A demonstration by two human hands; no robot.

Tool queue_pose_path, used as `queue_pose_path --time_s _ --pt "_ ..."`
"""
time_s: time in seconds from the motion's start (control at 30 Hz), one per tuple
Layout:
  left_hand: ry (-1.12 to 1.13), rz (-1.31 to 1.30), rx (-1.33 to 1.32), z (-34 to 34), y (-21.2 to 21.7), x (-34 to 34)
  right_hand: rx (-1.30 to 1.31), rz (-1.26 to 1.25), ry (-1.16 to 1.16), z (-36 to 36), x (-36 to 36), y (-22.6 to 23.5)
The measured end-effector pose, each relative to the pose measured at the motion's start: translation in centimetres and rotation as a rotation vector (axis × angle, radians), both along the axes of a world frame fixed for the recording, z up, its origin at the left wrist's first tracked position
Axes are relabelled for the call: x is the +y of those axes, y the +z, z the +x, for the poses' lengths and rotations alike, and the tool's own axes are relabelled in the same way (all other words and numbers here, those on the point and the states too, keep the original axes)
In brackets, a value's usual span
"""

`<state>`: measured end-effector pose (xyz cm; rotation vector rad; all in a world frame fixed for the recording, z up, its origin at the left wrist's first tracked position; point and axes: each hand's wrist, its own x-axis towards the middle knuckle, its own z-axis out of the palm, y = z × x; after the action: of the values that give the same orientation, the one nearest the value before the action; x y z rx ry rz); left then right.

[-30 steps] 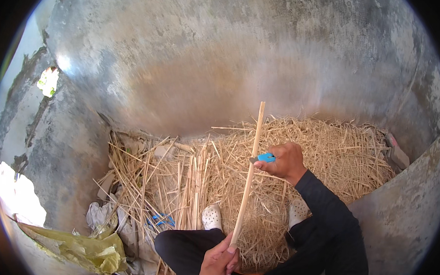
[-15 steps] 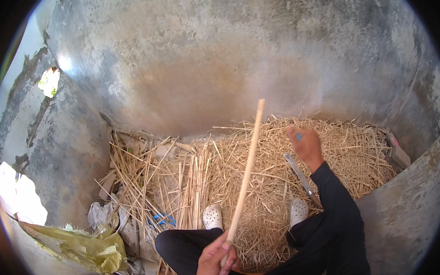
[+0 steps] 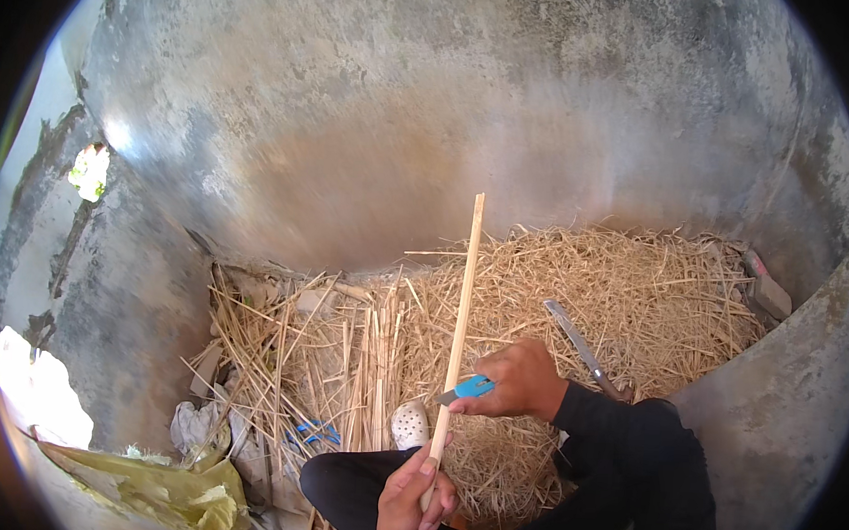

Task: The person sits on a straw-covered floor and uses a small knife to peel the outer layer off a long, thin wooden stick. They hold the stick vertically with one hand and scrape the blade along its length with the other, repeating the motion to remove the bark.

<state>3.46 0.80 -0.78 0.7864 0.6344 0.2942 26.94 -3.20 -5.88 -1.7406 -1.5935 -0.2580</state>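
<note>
My left hand (image 3: pixel 416 497) grips the lower end of a long pale strip of split bamboo or wood (image 3: pixel 464 305), which points up and away from me. My right hand (image 3: pixel 516 378) is closed around a utility knife with a blue handle (image 3: pixel 476 387). Its grey blade meets the strip just above my left hand. On the shavings to the right of my right hand lies a long knife with a curved metal blade (image 3: pixel 578 340), its dark handle toward me.
Loose shavings (image 3: pixel 632 284) cover the ground ahead and right. Several long strips (image 3: pixel 373 367) lie at the left, with a blue item (image 3: pixel 313 432) among them. A yellowish sheet (image 3: pixel 168 486) is at lower left. A stained grey wall (image 3: pixel 402 122) rises ahead; a brick-like block (image 3: pixel 769 291) sits far right.
My right hand has come down and left from over the shavings, bringing the blue utility knife against the strip. The strip has turned and its tip shifted slightly left.
</note>
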Motion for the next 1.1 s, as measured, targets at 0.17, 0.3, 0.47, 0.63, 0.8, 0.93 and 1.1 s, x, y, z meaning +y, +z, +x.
queue_pose_path --time_s 0.17,0.3,0.47,0.63,0.8,0.93,1.1 --pt "-0.056 0.085 0.041 -0.1 -0.3 -1.4 0.175 -0.186 -0.358 6.6 0.6 -0.9" --pt "-0.041 0.063 -0.032 -0.5 -1.5 0.0 0.087 -0.117 -0.056 1.5 0.1 -0.6" --pt "-0.067 0.124 0.075 -0.1 0.5 0.0 -0.103 0.039 -0.136 3.1 0.4 -0.5" --pt "-0.147 0.188 0.049 -0.7 0.4 -0.4 0.069 -0.172 -0.495 8.3 1.2 -2.0" --pt "-0.099 0.211 0.008 -0.6 0.0 0.2 0.08 -0.004 -0.186 4.1 1.4 -2.4" --pt "-0.122 0.179 0.082 -0.9 0.6 -0.3 -0.006 0.014 -0.305 6.2 1.3 -1.7" --pt "-0.138 0.196 0.017 -1.3 0.3 -0.3 0.073 -0.023 -0.205 5.1 1.1 -1.0"
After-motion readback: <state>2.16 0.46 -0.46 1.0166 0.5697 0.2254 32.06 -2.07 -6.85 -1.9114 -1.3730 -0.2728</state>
